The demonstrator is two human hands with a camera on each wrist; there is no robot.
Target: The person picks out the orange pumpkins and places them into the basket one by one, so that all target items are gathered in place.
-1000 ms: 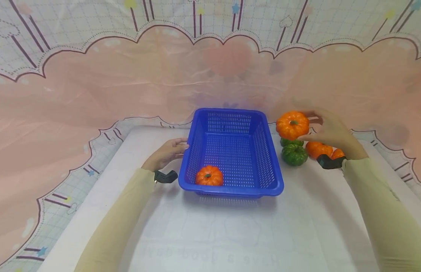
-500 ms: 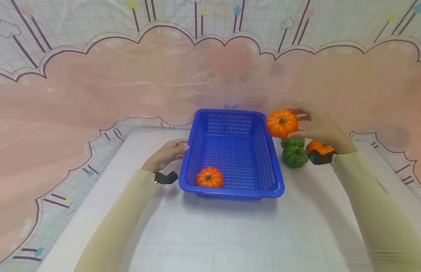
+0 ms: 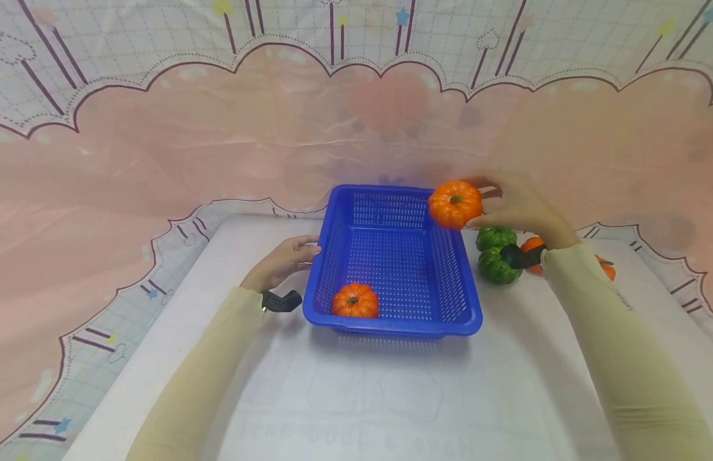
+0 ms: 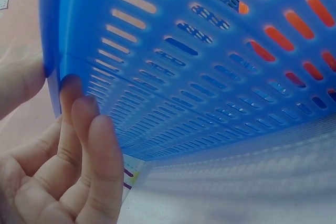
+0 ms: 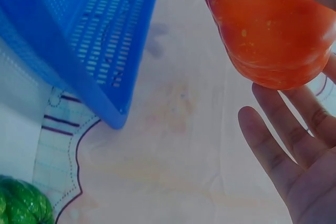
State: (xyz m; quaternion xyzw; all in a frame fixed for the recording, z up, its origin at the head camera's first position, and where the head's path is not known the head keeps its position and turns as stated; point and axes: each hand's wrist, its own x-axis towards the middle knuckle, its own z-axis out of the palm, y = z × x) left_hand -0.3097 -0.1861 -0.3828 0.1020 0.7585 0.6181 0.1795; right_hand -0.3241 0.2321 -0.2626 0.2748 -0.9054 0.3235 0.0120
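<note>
My right hand [image 3: 514, 206] grips an orange pumpkin [image 3: 456, 203] with a green stem, raised over the right far part of the blue basket [image 3: 391, 326]. From the right wrist, fingers touch the side of that pumpkin [image 5: 273, 30], and the basket's corner lies to its left. The left hand [image 3: 280, 262] holds the basket's left rim; its wrist view has the thumb at the rim and curled fingers [image 4: 105, 161] against the slotted outer wall. Inside the basket, a second orange pumpkin [image 3: 355, 301] sits in the near left corner.
Right of the basket, two green pumpkins [image 3: 497, 237] stand one behind the other on the white table [image 3: 356, 397]. Orange pumpkins [image 3: 607, 269] beside them are partly hidden by the right sleeve [image 3: 616, 333]. A patterned cloth [image 3: 247, 141] hangs behind the table.
My right hand has carried the orange pumpkin leftward, from above the green pumpkins to over the basket's right side. The left hand and basket have stayed put.
</note>
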